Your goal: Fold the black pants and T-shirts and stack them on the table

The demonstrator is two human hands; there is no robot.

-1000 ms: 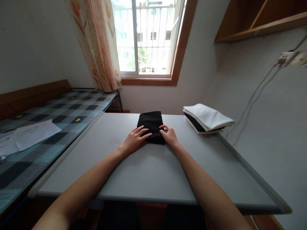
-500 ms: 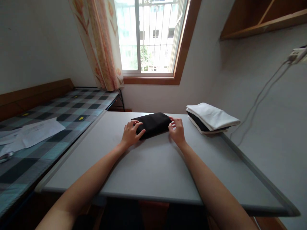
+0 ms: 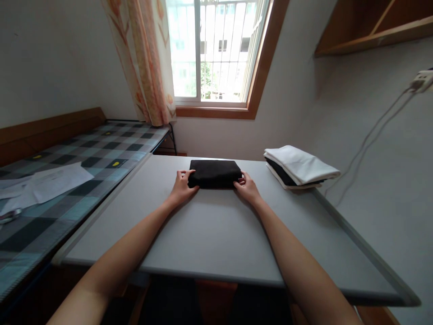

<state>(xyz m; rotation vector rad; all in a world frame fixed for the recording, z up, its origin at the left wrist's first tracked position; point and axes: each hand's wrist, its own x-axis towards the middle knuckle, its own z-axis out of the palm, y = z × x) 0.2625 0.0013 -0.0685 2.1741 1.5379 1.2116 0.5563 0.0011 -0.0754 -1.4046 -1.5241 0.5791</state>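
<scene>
A folded black cloth lies as a flat, squared bundle near the far edge of the white table. My left hand grips its left end, thumb at the near corner and fingers along the side. At the right end, my right hand holds the cloth in the same way, its fingertips partly hidden by the side of the bundle. Both hands rest low, close to the tabletop. To the right sits a stack of folded white and black cloths.
A bed with a checked cover runs along the table's left side, with papers on it. A wall stands close on the right, where cables hang from a socket. Behind the table are a barred window and a curtain.
The black cloth has turned from a slant to lie square with the far table edge. My hands have closed on its two ends, the left one moving off its top.
</scene>
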